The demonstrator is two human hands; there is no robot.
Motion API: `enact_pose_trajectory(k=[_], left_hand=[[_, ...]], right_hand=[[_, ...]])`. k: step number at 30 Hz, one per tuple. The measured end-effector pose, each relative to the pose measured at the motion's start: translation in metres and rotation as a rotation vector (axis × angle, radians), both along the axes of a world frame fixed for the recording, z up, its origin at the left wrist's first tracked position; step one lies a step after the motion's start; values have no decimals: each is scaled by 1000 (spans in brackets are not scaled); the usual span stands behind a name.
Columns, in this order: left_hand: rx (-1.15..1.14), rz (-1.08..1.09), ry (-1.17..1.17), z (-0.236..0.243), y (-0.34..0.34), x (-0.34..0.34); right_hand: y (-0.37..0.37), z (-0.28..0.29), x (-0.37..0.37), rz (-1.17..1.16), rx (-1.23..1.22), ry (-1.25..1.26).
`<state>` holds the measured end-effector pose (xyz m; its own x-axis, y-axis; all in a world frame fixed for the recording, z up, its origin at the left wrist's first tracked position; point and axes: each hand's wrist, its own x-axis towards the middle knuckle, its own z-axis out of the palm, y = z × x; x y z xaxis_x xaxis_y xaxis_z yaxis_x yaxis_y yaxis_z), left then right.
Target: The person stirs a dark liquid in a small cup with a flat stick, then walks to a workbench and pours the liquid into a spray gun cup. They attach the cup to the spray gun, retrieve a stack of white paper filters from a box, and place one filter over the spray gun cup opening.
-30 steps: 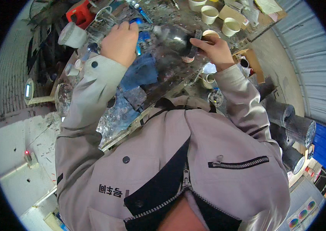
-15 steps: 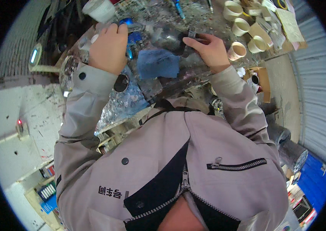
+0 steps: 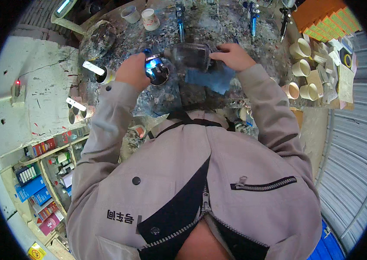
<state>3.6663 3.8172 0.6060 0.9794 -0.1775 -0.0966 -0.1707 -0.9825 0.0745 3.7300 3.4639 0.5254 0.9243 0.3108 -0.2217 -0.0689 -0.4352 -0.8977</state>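
My left hand is closed round a shiny blue spray gun, its lower part dark, just above the workbench. Opposite it, my right hand pinches the edge of a dark see-through cup, which lies on its side in the air and is smeared by motion. A gap separates the cup from the spray gun. Under the cup and my right hand lies a folded blue cloth. My fingertips on the spray gun are partly hidden.
Blue spray guns hang or lie at the far edge, one in the middle and another to the right. White cups stand far left. Several cream cups line the right side. A paint-crusted round lump sits left.
The view has shifted, bringing more of the bench's far side into sight. The spray gun now shows its shiny blue face in my left hand. The dark cup has tilted level in my right hand.
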Motion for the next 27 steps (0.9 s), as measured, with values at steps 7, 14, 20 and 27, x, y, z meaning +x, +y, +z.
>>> enact_pose_trajectory(k=[7,14,20,27], left_hand=[[-145,84,31,-31,11,-21],[-222,183,68,-41,16,-33],[-267,153,101,-46,10,-29],[-328,176,95,-56,16,-37]], right_hand=[[-11,-35,15,42,151,40],[-29,-28,1,-20,-103,-53],[-23,-4,-1,247,-255,-308],[-39,-4,-4,-42,-807,-363]])
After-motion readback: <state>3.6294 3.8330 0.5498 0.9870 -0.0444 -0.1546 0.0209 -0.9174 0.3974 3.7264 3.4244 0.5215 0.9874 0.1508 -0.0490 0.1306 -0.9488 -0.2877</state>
